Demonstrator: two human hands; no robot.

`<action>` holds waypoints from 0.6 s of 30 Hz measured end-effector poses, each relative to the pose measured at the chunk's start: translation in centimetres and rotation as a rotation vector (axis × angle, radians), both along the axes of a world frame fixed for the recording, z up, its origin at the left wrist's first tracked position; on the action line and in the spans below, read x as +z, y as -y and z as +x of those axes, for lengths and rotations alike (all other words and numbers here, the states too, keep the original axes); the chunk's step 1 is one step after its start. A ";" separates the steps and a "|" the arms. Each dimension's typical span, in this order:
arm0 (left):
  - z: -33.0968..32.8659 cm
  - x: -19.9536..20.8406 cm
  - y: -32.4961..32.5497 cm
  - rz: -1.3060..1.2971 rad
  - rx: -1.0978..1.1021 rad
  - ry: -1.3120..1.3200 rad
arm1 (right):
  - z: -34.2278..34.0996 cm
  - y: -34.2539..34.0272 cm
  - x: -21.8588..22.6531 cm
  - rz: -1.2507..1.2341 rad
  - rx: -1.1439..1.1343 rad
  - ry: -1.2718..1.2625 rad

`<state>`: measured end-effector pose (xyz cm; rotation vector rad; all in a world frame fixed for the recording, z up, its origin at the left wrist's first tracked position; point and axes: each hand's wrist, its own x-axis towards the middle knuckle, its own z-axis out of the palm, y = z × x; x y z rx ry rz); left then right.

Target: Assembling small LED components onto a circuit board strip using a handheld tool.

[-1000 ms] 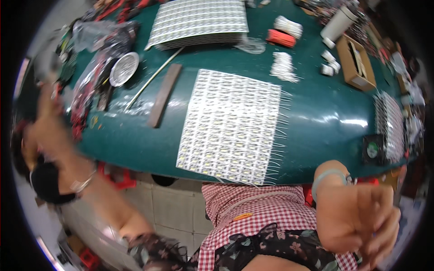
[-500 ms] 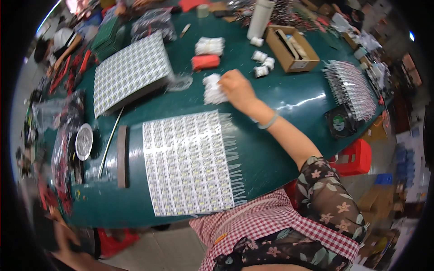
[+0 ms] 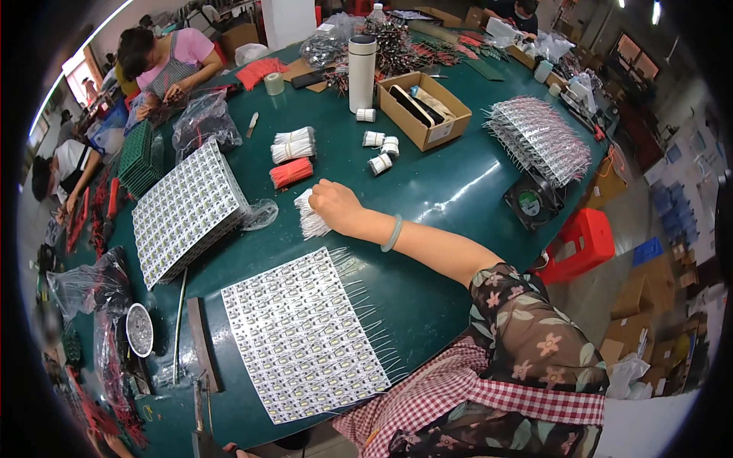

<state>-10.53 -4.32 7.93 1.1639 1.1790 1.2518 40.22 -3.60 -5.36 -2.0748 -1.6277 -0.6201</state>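
Head view: near the apron [image 3: 427, 389] a second ago, the right hand [image 3: 336, 207] now bunches over white wires [image 3: 308, 220], pinch unclear.

Piled white wires [image 3: 311, 222], flat white gridded sheet [image 3: 301, 336] nearby, wire-fringed along 1 edge

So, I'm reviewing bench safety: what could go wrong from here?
The loose white wires at the person's right hand might scatter or tangle if brushed. The wire ends protruding from the LED board sheet could snag or bend if the floral sleeve drags across them.
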 end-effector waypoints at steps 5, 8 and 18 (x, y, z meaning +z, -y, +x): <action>1.0 0.1 1.4 -0.081 0.101 -0.009 | -0.9 0.5 1.2 -0.039 -0.052 -0.071; 0.8 -1.0 1.9 -0.083 0.024 0.030 | -0.5 0.6 1.7 -0.076 -0.031 -0.119; -0.9 -5.1 2.5 -0.054 0.089 0.074 | -0.3 1.3 2.1 -0.065 0.004 -0.121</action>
